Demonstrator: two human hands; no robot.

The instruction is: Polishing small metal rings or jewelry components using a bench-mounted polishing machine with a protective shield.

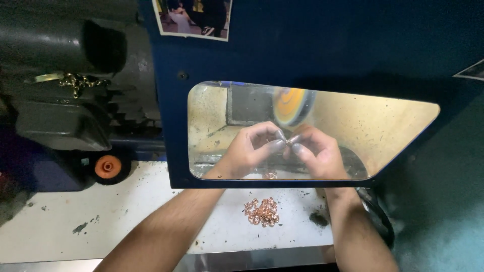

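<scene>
Small copper-coloured ring [289, 142], light and slippery, pinched by its rim between left hand [250, 148] and right hand [317, 151]; buffing wheel [290, 107] at 12 o'clock.

Rings [262, 211]: copper-coloured metal, shiny, heaped loosely.
Worktop [126, 211]: white, matt surface, seen scuffed and stained with dark grime.
Guard panel [312, 45]: blue painted metal, smooth, dull sheen.
Window [383, 126]: clear plastic, hazed and speckled with dust.
Buffing wheel [290, 106]: orange, soft-looking, blurred.
Fingertips [277, 146]: coated in grey, matt residue.
</scene>
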